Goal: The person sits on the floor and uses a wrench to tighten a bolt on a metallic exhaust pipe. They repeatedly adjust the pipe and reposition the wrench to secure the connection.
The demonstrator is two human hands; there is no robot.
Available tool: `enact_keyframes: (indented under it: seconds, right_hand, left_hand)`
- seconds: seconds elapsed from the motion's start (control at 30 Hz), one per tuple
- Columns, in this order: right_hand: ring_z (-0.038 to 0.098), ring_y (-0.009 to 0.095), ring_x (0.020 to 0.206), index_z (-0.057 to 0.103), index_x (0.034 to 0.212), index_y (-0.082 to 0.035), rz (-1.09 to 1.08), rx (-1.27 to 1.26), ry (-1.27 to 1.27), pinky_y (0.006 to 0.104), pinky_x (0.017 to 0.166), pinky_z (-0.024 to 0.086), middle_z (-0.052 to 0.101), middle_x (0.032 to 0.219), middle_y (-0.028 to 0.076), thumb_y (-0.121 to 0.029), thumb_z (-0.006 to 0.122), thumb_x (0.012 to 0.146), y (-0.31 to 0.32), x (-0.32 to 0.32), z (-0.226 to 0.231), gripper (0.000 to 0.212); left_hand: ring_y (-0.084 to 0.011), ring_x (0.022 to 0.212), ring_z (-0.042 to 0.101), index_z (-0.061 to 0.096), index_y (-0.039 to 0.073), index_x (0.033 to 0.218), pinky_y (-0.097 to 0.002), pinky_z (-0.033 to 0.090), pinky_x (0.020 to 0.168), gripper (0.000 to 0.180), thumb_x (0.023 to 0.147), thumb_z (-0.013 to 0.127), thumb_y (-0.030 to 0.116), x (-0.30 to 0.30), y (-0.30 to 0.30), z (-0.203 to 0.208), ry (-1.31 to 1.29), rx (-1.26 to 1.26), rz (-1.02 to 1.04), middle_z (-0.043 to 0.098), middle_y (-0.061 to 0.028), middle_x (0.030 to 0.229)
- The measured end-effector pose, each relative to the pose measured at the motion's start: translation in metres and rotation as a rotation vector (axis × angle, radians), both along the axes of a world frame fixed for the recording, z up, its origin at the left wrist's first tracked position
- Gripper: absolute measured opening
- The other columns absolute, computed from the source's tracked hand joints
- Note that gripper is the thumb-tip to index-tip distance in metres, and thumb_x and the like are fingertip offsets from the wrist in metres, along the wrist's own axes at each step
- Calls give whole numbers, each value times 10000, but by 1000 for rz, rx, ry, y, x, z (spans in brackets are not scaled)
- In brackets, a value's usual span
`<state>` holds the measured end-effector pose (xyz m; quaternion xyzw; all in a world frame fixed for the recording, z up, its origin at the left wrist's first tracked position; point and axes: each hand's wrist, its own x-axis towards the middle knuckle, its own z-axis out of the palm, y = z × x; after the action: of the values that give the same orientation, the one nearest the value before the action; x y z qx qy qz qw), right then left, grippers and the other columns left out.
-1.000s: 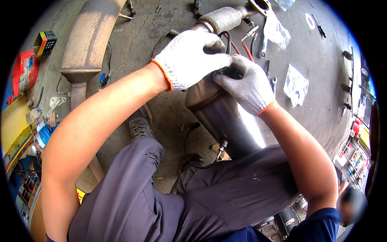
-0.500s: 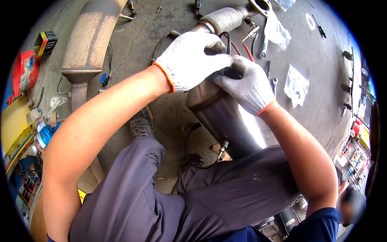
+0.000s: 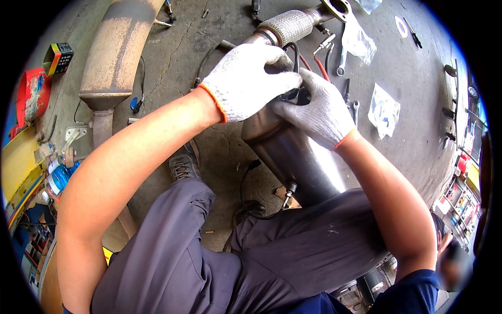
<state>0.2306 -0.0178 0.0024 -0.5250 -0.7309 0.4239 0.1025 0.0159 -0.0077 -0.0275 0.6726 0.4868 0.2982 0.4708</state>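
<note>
A shiny metal exhaust canister (image 3: 295, 157) lies between my legs, with a braided flex pipe (image 3: 287, 27) and a flange (image 3: 337, 8) beyond its far end. Over the canister's far end, my left hand (image 3: 246, 81) and my right hand (image 3: 324, 107) meet, both in white knit gloves with orange cuffs. Their fingers are bent and pinched together around a small dark part (image 3: 303, 97), mostly hidden by the gloves. From between them rises a looped black cable (image 3: 297, 55), with a red cable (image 3: 321, 68) beside it. A sensor (image 3: 288, 192) sticks out of the canister's near side.
A rusty old exhaust section (image 3: 112, 57) lies at the left. Wrenches (image 3: 341, 63), clear plastic bags (image 3: 384, 111) and a black pen-like tool (image 3: 415, 39) are on the concrete floor to the right. Far left are a small box (image 3: 61, 57) and a blue bottle (image 3: 58, 178).
My right fingers have shifted slightly on the dark part, which shows a little more between the gloves. My left hand has barely moved.
</note>
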Motion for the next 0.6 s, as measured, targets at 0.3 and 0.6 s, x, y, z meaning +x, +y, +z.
enact_keyframes:
  seconds: [0.3, 0.6]
  right_hand:
    - [793, 302, 939, 799, 1159, -24, -15, -71, 36, 395, 873, 610, 794, 1018, 174, -296, 885, 909, 2, 4, -5, 379]
    - [784, 392, 1009, 806, 1167, -24, -46, 12, 12, 436, 916, 607, 794, 1055, 216, -304, 875, 920, -4, -4, -10, 379]
  left_hand:
    - [-129, 795, 741, 812, -12, 1131, -328, 600, 759, 299, 1023, 828, 266, -1, 0, -1, -39, -73, -5, 792, -95, 877]
    - [-150, 847, 768, 820, -9, 1162, -340, 614, 790, 333, 1013, 840, 288, -1, 2, 1, 21, -52, -18, 819, -127, 923]
